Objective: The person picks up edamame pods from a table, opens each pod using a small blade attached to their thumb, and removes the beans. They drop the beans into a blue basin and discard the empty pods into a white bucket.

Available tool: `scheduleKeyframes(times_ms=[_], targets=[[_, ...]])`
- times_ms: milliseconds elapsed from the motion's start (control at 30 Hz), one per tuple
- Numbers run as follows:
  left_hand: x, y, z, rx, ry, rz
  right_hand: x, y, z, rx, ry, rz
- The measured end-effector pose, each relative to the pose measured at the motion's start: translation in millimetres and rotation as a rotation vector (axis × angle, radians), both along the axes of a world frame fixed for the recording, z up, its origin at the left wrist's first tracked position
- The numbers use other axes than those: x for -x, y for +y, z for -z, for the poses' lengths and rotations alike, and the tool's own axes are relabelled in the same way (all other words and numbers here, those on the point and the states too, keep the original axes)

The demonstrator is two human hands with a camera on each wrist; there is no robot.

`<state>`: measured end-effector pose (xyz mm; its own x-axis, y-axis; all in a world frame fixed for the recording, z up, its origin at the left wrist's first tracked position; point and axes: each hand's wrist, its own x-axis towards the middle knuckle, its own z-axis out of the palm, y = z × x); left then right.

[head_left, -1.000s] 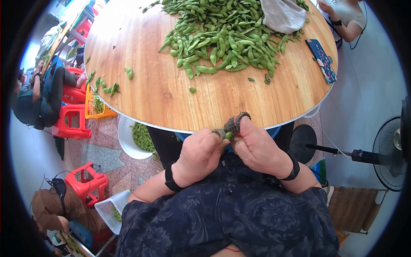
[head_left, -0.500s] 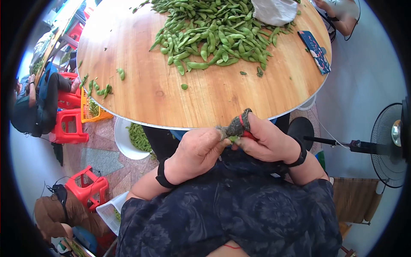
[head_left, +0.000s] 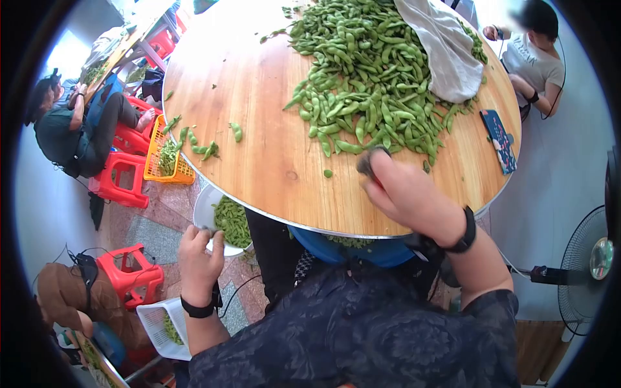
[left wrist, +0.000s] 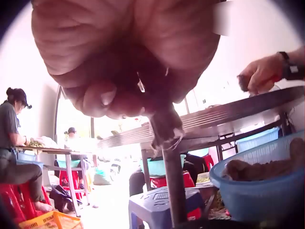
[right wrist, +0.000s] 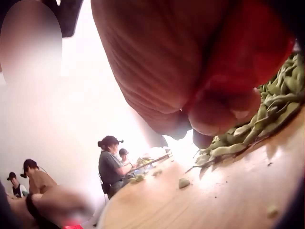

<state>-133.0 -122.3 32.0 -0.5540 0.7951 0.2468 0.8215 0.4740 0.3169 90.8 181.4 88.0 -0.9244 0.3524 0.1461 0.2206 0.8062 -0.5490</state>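
Observation:
In the head view my left hand (head_left: 202, 262) hangs by the white bowl (head_left: 202, 208) of green pods, its fingers bent, thumb and forefinger a little apart. A dark wrap (left wrist: 164, 125) covers a digit's end in the left wrist view; I see no pod in the fingers. My right hand (head_left: 414, 197) is above the wooden tabletop (head_left: 259, 161), near the front edge of the pod pile (head_left: 375, 77). Dark wrapping (head_left: 367, 163) covers its thumb or finger end. In the right wrist view its fingers curl round a red object (right wrist: 248, 52), partly hidden.
A grey cloth (head_left: 449, 58) lies on the pile, a patterned phone-like item (head_left: 498, 142) to its right. Loose pods (head_left: 194, 141) lie at the tabletop's left. A blue tub (head_left: 317, 246) stands beneath the front edge, a fan (head_left: 582, 271) at right. Seated people (head_left: 65, 132) are around.
The hands, together at the table edge before, have parted: the left moved left and down beside the bowl, the right forward over the tabletop. The green piece between them is out of sight.

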Motion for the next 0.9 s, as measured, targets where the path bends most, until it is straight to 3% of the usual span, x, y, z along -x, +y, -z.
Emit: scheduleKeyframes(times_ms=[100, 167, 300, 367, 400, 433, 500, 567, 633, 700, 767, 800, 833, 900], targets=[[-4.2, -1.7, -2.6, -0.029, -0.082, -0.122, 57.0, 5.6, 12.6, -0.180, 0.044, 0.006], [-15.5, 14.0, -8.0, -0.182, -0.116, -0.082, 79.1, 2.7, 21.1, -0.288, 0.030, 0.020], [-36.8, 41.3, -17.3, -0.429, -0.600, 0.161, 88.6, 0.8, 22.2, -0.452, -0.116, 0.059], [-44.3, 53.8, -16.5, -0.386, -0.957, 0.283, 79.3, 7.9, 22.8, -0.290, -0.120, 0.044], [-50.9, 62.1, -20.6, -0.352, -1.152, 0.269, 72.1, 12.9, 22.7, -0.103, -0.099, 0.033], [-57.1, 72.0, -24.9, -0.314, -1.346, 0.256, 64.0, 9.9, 8.5, -0.111, -0.106, 0.036], [-66.3, 98.2, -28.2, -0.299, -1.436, 0.356, 40.2, -5.0, -24.0, 0.975, -0.007, 0.081], [-82.3, 122.6, -36.8, -0.469, -1.998, 0.292, 22.8, -12.1, -20.3, 1.086, 0.000, 0.049], [-87.8, 136.6, -34.4, -0.430, -2.051, 0.356, 9.8, -20.3, -9.4, 1.094, 0.125, -0.051], [-91.6, 142.1, -24.5, -0.389, -2.104, 0.418, -3.6, -23.5, -9.2, 1.048, 0.084, 0.011], [-90.4, 141.3, -12.1, -0.311, -2.133, 0.519, -11.0, -29.8, -2.3, 0.915, 0.194, 0.021], [-91.3, 140.2, -11.2, -0.300, -2.138, 0.516, -12.6, -33.8, -5.2, 0.695, 0.172, 0.027], [-92.3, 139.1, -10.8, -0.304, -2.077, 0.491, -16.7, -37.4, -6.7, 0.701, 0.173, 0.034], [-95.6, 137.2, -12.2, -0.309, -2.017, 0.458, -23.3, -43.4, -7.5, 0.719, 0.204, 0.207]])
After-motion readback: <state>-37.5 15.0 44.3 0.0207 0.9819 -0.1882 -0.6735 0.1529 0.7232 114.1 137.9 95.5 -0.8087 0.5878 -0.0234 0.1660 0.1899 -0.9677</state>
